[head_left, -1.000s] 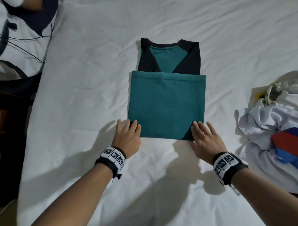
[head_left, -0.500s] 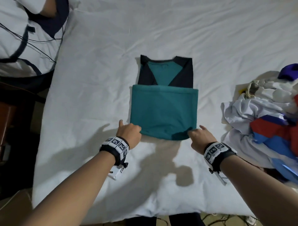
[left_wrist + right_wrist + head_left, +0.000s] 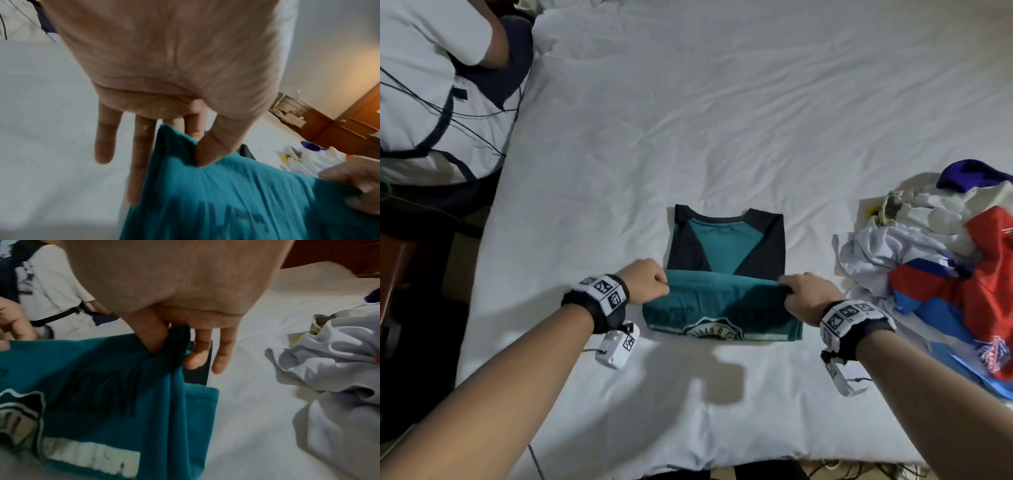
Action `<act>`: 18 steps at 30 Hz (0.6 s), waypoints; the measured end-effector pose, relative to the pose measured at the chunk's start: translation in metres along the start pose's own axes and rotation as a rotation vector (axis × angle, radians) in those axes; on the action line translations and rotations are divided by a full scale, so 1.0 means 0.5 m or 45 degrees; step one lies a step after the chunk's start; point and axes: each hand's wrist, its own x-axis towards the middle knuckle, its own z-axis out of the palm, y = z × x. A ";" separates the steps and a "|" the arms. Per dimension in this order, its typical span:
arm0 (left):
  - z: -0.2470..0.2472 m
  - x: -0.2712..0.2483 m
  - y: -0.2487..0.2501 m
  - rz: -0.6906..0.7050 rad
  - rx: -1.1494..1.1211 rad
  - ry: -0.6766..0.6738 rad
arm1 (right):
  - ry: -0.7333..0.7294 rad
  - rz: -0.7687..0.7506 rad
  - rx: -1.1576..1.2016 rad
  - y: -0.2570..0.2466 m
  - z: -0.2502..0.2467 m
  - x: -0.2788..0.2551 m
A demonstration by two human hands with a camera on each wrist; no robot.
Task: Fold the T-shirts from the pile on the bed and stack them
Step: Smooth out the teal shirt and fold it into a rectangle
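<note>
teal and black cotton T-shirt (image 3: 722, 301): near fold now lifted, print showing | left hand (image 3: 647, 281), right hand (image 3: 806, 296): from resting flat to pinching fold's 2 corners | white bed sheet (image 3: 722, 120)

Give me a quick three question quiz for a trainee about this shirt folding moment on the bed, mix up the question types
1. True or false: both hands pinch the teal T-shirt with black shoulders.
2. The unfolded pile of white, red and blue clothes lies on which side of it? A) left B) right
3. Fill in: the lifted fold shows a white printed ____.

Key:
1. True: left hand and right hand each grip a corner.
2. B
3. Logo
</note>
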 end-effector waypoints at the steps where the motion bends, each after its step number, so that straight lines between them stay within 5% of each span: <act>1: -0.020 0.023 0.002 -0.003 -0.032 0.093 | 0.073 0.025 0.040 0.005 -0.011 0.019; 7: -0.091 0.172 0.021 -0.089 0.009 0.508 | 0.452 0.240 0.426 0.035 -0.038 0.164; 18: -0.079 0.383 -0.015 -0.242 -0.018 0.631 | 0.556 0.395 0.568 0.055 -0.034 0.369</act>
